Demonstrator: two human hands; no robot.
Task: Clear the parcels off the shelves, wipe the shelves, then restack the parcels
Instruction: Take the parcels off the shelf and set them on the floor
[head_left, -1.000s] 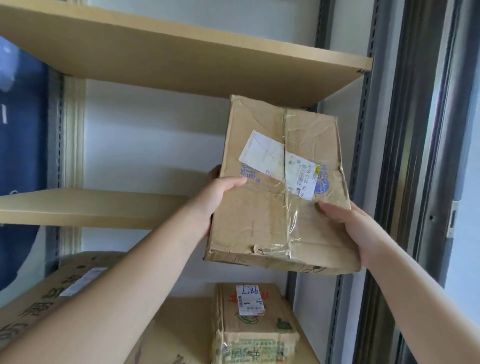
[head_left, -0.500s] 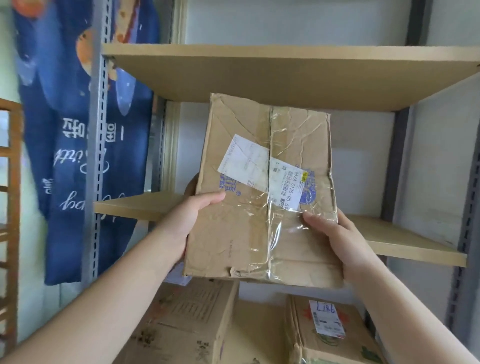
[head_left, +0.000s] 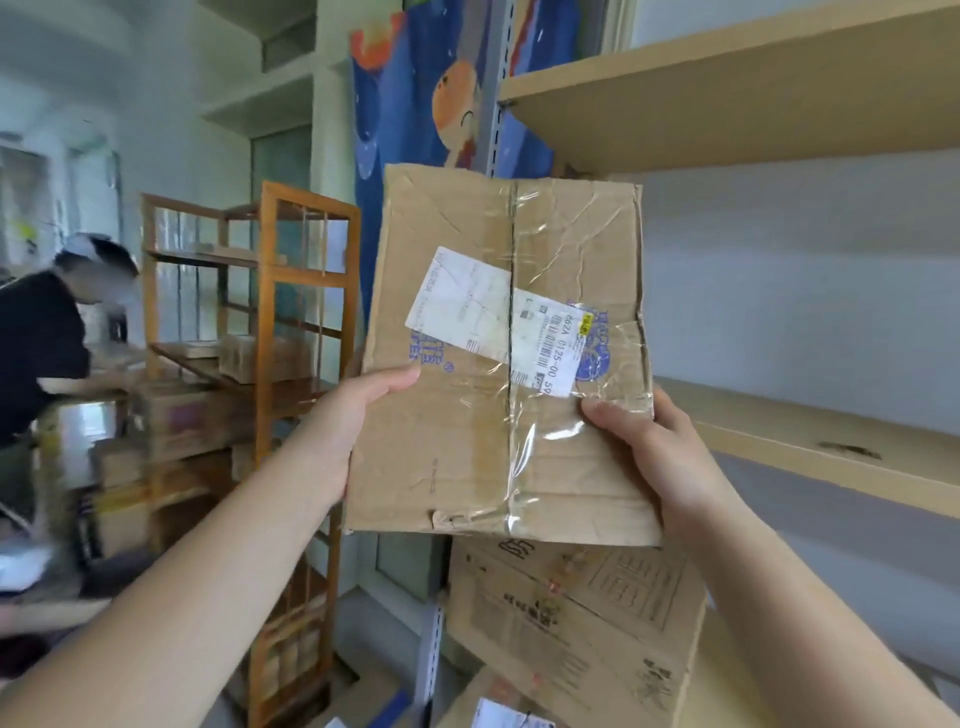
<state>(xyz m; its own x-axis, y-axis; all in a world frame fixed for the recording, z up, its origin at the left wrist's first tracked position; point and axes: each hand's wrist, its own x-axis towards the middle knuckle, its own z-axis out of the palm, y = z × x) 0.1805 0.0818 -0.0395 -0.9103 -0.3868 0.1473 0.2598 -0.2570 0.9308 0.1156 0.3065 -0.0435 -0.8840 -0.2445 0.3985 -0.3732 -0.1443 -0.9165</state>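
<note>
A creased brown cardboard parcel (head_left: 498, 415) with clear tape and a white shipping label is held up in front of me, clear of the shelves. My left hand (head_left: 343, 426) grips its left edge, thumb across the front. On the right edge, my right hand (head_left: 660, 457) holds it with the thumb pressed on the front near the label. The tan middle shelf (head_left: 831, 452) runs bare at the right, and the upper shelf (head_left: 727, 104) sits above it. Another large printed cardboard parcel (head_left: 576, 623) lies below the held one.
A wooden rack (head_left: 306, 364) with small boxes stands to the left. A person in a dark top (head_left: 36, 343) bends over stacked boxes at the far left. A blue printed cloth (head_left: 415, 130) hangs behind the grey shelf post (head_left: 493, 114).
My view has swung left. The parcel has come away from the shelf bay and now sits left of it, still held in both hands. The wooden rack and a person have come into view.
</note>
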